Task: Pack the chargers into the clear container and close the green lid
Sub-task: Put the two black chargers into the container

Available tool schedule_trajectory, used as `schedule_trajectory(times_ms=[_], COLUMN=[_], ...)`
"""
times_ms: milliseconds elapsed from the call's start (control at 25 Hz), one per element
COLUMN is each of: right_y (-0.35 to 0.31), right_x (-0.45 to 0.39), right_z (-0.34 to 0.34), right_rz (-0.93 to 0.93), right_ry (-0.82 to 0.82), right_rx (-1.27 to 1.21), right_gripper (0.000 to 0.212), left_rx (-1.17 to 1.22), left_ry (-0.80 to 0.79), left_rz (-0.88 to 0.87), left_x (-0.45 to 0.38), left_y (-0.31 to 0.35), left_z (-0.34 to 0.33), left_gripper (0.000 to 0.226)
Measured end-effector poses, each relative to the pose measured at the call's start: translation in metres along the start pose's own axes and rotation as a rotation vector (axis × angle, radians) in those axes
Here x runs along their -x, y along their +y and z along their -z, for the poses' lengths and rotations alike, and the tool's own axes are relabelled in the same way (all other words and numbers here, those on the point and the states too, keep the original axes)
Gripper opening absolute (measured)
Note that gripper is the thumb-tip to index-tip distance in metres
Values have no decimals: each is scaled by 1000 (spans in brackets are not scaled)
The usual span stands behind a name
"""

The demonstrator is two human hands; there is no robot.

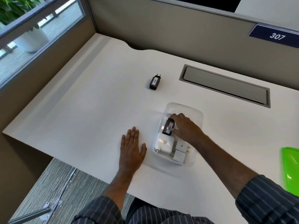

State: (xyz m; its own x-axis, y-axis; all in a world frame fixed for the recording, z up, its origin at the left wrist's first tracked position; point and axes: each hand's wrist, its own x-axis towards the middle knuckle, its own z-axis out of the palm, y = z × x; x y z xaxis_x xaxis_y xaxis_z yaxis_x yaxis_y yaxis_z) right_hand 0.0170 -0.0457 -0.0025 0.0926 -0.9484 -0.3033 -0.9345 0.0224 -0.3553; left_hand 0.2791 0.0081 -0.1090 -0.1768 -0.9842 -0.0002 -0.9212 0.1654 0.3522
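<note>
A white table (90, 110) set in a corner between beige partition walls carries the work. A grey cable-tray flap (224, 85) is recessed into the far right of the table, and a dark sign reading 307 (275, 36) hangs on the partition above it. At upper left, a window shows a white planter (31, 40) with green foliage. The clear container (179, 135) stands open near the front edge of the table; it holds a large white power adapter (164, 143) at its near left and a smaller white plug charger (180, 153) beside it at the near right. The right hand (186, 126) reaches into the container from the right, its fingers closed around a black charger labelled 002 (168, 127), which lies just beyond the white adapter. The left hand (131, 147) lies flat and open, palm down, on the table just left of the container. A second black charger labelled 026 (155, 82) lies well apart, farther back on the table. The green lid (291, 168) lies at the right edge of the view, off the container.
</note>
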Motion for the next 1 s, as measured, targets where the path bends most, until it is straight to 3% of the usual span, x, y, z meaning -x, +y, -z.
schedule_trajectory(times_ms=[80, 360, 800, 1000], right_y=[-2, 5, 7, 1], right_x=[-1, 0, -2, 1], right_z=[-4, -13, -17, -8], right_rz=[-27, -36, -56, 5], right_ry=[-76, -36, 40, 188], right_rx=[-119, -230, -113, -187], right_gripper=[55, 54, 58, 33], left_rx=[3, 6, 16, 12], left_ry=[-2, 3, 0, -10], left_rz=[1, -4, -2, 2], left_x=[0, 1, 1, 0], left_y=[0, 0, 1, 2], left_z=[0, 0, 2, 3], left_gripper=[69, 69, 69, 69])
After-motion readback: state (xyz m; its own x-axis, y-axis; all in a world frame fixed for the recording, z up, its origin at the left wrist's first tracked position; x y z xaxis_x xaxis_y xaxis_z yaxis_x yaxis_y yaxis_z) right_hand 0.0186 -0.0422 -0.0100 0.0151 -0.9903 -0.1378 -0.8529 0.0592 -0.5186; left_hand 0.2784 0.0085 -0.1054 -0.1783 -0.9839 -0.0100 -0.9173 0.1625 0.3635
